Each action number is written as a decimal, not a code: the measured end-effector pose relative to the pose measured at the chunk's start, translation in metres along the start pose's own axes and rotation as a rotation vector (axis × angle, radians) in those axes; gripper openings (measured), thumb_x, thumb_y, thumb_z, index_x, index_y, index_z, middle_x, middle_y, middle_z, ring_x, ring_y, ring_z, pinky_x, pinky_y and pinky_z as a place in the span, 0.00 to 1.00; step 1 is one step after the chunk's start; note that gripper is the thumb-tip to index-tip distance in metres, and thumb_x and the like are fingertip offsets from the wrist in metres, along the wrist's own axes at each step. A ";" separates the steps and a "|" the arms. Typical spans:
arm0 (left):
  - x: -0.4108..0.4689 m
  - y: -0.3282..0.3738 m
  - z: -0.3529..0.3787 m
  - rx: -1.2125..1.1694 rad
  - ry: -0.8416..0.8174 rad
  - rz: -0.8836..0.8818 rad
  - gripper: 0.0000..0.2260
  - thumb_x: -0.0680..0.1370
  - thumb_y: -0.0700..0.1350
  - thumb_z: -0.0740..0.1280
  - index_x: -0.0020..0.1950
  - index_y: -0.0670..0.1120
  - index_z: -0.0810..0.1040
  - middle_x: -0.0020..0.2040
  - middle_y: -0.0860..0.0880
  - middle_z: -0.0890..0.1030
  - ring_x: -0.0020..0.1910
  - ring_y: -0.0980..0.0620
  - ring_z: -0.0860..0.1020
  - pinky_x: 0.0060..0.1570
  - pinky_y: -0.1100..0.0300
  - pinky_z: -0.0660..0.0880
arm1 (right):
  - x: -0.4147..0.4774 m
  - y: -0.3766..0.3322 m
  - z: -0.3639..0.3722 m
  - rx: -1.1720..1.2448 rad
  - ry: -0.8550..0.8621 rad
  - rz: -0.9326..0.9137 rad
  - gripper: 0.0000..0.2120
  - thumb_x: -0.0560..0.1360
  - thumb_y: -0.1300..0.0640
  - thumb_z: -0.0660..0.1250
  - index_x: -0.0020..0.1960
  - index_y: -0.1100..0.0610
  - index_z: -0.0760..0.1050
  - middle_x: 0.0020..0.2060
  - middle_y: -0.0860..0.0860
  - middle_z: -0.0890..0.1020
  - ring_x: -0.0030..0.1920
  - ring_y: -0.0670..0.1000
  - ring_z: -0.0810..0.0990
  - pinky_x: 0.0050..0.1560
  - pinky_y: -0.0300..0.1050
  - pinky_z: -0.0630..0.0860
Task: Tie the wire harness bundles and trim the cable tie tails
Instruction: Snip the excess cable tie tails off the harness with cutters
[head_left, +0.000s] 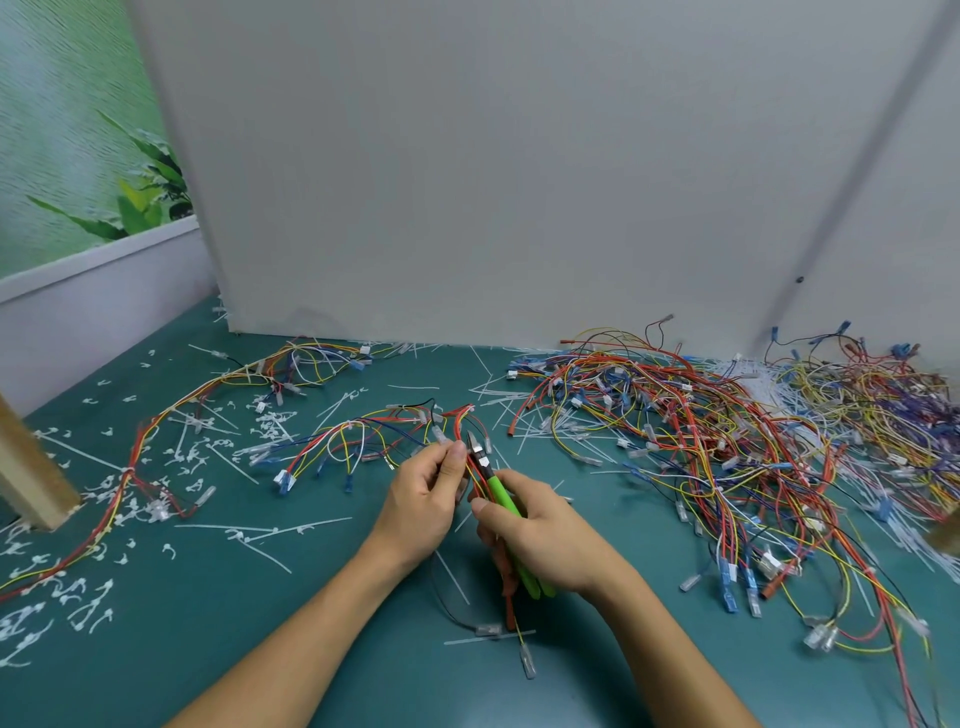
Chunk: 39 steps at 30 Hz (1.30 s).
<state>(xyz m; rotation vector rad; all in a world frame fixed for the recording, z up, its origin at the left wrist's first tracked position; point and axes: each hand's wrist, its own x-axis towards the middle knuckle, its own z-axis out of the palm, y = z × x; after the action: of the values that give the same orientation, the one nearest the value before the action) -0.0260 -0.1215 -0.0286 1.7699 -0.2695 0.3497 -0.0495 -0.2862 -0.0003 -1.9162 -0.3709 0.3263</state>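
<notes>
I see the harness (363, 422) just below centre on the mat (270, 613). Its near end is gathered in my left hand (421, 499), whose thumb and fingers are curled and pinch the wires. From there the wires fan out toward ten o'clock, and a few strands trail down toward six o'clock under my right hand (540, 540). That hand's fingers are wrapped round the green handles of the cutters (488, 473). The dark nose points to twelve o'clock and sits right against the wires beside my left thumb. I cannot tell how far apart the blades are.

The mat is dark teal. It is littered with white tails (78, 597), thickest from eight to nine o'clock, and a few whole ties (260, 529) lie loose at seven o'clock of the hands. A second harness (156, 431) snakes along the left from eleven to eight o'clock. A big pile (727, 441) of tangled wires fills the three o'clock side. A white panel (519, 156) stands upright across the back at twelve o'clock. A wooden post (31, 478) is at nine o'clock, and a leafy green mural (78, 130) is at ten.

The harness has red, yellow, white, blue and black wires. They end in clear sleeved terminals and small blue and white plugs, and a white tie cinches it on the arch.
</notes>
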 end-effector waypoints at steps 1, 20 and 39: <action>0.000 -0.001 0.000 0.004 0.001 0.002 0.19 0.82 0.54 0.59 0.36 0.43 0.70 0.31 0.47 0.70 0.32 0.51 0.67 0.36 0.51 0.66 | 0.000 0.000 0.000 0.009 -0.003 0.002 0.07 0.84 0.56 0.64 0.47 0.55 0.70 0.36 0.54 0.78 0.30 0.57 0.77 0.33 0.57 0.79; 0.001 -0.003 0.002 0.123 0.056 0.043 0.20 0.84 0.45 0.63 0.31 0.51 0.66 0.26 0.56 0.65 0.29 0.57 0.63 0.31 0.62 0.61 | 0.000 0.000 -0.001 -0.042 0.002 0.046 0.09 0.84 0.53 0.63 0.50 0.59 0.69 0.36 0.52 0.78 0.27 0.57 0.75 0.25 0.49 0.75; 0.005 -0.005 0.000 -0.401 -0.016 -0.199 0.25 0.79 0.56 0.64 0.42 0.32 0.77 0.36 0.41 0.79 0.36 0.50 0.75 0.37 0.60 0.72 | -0.006 -0.007 0.000 0.085 -0.093 0.046 0.08 0.86 0.55 0.60 0.53 0.60 0.67 0.35 0.54 0.76 0.25 0.55 0.71 0.25 0.46 0.72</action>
<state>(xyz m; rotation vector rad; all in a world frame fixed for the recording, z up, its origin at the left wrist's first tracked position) -0.0201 -0.1199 -0.0312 1.3894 -0.1591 0.1257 -0.0555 -0.2859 0.0068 -1.8326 -0.3699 0.4560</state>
